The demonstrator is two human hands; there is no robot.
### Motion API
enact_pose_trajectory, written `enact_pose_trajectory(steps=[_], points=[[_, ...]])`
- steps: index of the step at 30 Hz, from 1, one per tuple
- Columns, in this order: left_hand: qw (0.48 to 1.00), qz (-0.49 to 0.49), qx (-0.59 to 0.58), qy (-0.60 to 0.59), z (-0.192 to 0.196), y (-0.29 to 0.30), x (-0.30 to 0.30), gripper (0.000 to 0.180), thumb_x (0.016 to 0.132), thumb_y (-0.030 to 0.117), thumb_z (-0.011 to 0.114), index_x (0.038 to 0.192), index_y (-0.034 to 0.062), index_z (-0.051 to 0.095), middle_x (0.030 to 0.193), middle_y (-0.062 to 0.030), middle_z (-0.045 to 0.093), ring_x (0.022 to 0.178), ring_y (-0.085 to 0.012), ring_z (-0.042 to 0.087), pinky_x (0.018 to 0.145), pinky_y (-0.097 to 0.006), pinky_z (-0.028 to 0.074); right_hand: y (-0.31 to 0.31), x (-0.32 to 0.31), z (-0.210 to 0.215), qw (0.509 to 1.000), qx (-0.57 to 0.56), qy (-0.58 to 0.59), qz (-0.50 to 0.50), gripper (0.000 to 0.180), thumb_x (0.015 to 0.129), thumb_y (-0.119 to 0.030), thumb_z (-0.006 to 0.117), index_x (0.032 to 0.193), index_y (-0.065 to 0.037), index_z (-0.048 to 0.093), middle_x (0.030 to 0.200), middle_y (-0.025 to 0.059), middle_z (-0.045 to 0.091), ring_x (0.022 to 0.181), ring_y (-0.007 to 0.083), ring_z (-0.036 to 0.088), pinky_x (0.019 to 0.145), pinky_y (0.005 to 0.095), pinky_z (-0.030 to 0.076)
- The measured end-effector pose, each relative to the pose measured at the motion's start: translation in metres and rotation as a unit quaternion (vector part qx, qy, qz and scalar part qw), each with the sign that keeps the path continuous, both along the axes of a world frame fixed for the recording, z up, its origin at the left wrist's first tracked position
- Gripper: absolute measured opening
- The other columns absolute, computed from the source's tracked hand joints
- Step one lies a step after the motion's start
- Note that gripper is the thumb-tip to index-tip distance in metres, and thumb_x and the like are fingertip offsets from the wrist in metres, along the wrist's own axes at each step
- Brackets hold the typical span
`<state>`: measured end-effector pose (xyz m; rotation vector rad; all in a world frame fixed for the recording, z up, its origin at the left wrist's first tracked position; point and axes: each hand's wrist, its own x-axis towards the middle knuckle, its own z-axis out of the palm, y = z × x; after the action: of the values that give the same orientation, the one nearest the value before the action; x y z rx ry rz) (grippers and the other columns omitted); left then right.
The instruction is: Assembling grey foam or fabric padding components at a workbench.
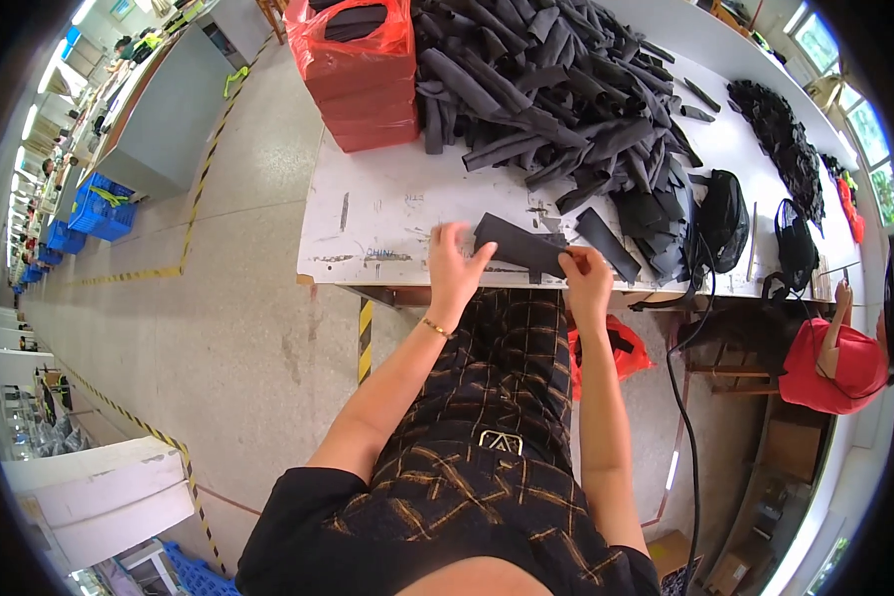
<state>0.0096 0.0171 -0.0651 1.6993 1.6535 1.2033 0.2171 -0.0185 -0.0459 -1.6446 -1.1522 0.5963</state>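
Observation:
A dark grey fabric strip (517,242) lies slantwise between my hands, just above the near edge of the white table. Its right end is pinched between the thumb and fingers of my right hand (588,282). At the strip's left end is my left hand (452,268), thumb reaching to the fabric and fingers spread apart, slightly blurred. Another flat dark strip (608,244) rests on the table just right of my right hand. Beyond my hands rises a large heap of rolled, dark grey fabric pieces (566,109).
A red plastic bag (358,94) full of dark pieces stands at the table's far left. Flatter dark pieces (656,223) and black mesh-covered items (723,221) lie to the right. A black cable (687,417) hangs down. Another person in a red top (832,366) sits far right.

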Motion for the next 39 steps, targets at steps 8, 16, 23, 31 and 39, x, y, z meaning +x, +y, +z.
enact_pose_trajectory(steps=[8,16,23,31,39], points=[[0.91,-0.322,0.119,0.233,-0.014,0.046,0.006,0.057,0.071,0.029,0.078,0.124,0.0211,0.059,0.122,-0.0062,0.056,0.122,-0.0253,0.046,0.101,-0.047,0.033,0.027,0.0,-0.027,0.991,-0.006,-0.12,0.064,0.025,0.08,-0.009,0.07,0.103,-0.001,0.063,0.085,0.0136,0.057,0.069,0.0251,0.057,0.063,0.0358,0.046],[0.949,-0.199,0.227,0.096,0.054,0.079,0.016,0.026,0.081,0.018,0.069,0.106,0.0112,0.066,0.103,-0.0071,0.06,0.101,-0.028,0.055,0.09,-0.041,0.041,0.02,0.051,-0.008,0.902,-0.003,-0.427,-0.059,0.027,0.083,-0.013,0.066,0.107,-0.003,0.058,0.101,0.015,0.058,0.101,0.0337,0.054,0.083,0.044,0.045],[0.99,-0.097,0.01,0.099,0.03,0.182,0.019,0.019,0.079,0.014,0.069,0.095,0.0036,0.07,0.082,-0.0105,0.068,0.073,-0.0332,0.063,0.071,-0.04,0.05,0.026,0.083,-0.041,0.751,-0.102,-0.645,0.091,0.021,0.083,-0.012,0.055,0.097,0.002,0.063,0.099,0.0128,0.06,0.095,0.0265,0.056,0.08,0.0363,0.049],[0.766,-0.249,-0.377,-0.457,0.036,0.122,0.014,0.022,0.088,0.007,0.06,0.105,-0.0078,0.061,0.098,-0.0189,0.068,0.088,-0.0298,0.069,0.077,-0.041,0.057,0.013,0.073,0.03,0.914,0.139,-0.381,-0.001,0.032,0.083,0.003,0.052,0.114,-0.003,0.056,0.103,0.0133,0.059,0.095,0.032,0.056,0.088,0.0396,0.043],[0.676,-0.242,-0.297,-0.629,0.065,0.055,0.013,0.016,0.09,0.0,0.055,0.103,-0.0078,0.057,0.104,-0.0228,0.065,0.101,-0.0313,0.065,0.09,-0.046,0.054,-0.021,0.005,0.054,0.994,0.047,-0.07,0.063,0.024,0.083,-0.005,0.065,0.098,0.0,0.048,0.09,0.0139,0.048,0.082,0.0284,0.05,0.077,0.0335,0.042]])
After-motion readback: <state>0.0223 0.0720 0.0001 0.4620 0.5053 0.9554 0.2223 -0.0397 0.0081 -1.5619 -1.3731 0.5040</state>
